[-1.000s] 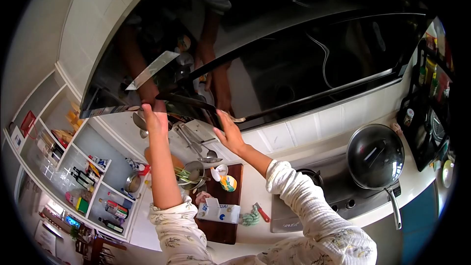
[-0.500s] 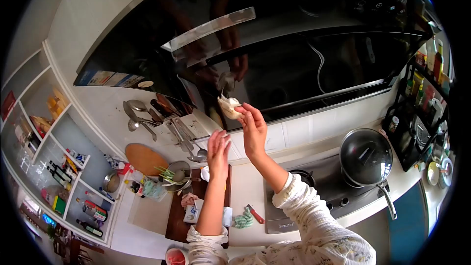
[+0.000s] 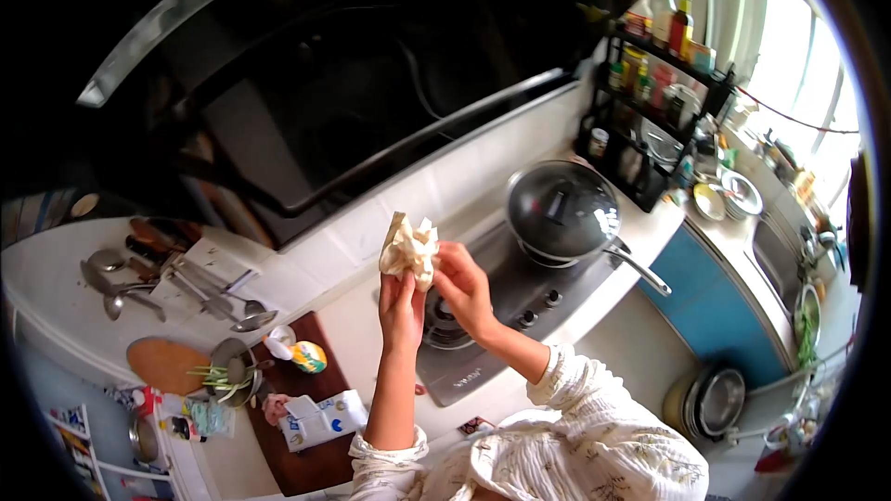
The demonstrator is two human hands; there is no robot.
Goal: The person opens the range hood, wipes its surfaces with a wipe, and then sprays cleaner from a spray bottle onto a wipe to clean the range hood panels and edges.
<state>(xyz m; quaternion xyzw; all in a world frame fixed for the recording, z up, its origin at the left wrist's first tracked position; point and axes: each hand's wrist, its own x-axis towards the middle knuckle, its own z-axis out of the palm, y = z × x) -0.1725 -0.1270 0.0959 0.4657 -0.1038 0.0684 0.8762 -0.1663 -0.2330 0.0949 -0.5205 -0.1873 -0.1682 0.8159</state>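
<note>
Both hands are raised together in front of the range hood. My left hand (image 3: pixel 403 314) is closed around the lower part of a crumpled cream-white cloth or tissue (image 3: pixel 414 246), whose exact kind I cannot make out. A flatter, tan edge stands up at its left side. My right hand (image 3: pixel 464 289) pinches the right side of the same crumpled piece, its fingertips partly hidden. Below and behind the hands is the gas stove (image 3: pixel 473 353). A lidded wok (image 3: pixel 561 213) sits on its far burner.
The black range hood (image 3: pixel 371 83) hangs close above. At lower left, a dark brown board (image 3: pixel 283 455) bears a tissue pack (image 3: pixel 320 419) and a yellow-green container (image 3: pixel 309 357). Utensils (image 3: pixel 200 288) hang on the wall. A black spice rack (image 3: pixel 650 111) stands beyond the wok, near the sink (image 3: pixel 778 255).
The view has swung right and down. My left hand, previously apart with nothing in it, has come up to grip the crumpled piece that my right hand was holding alone.
</note>
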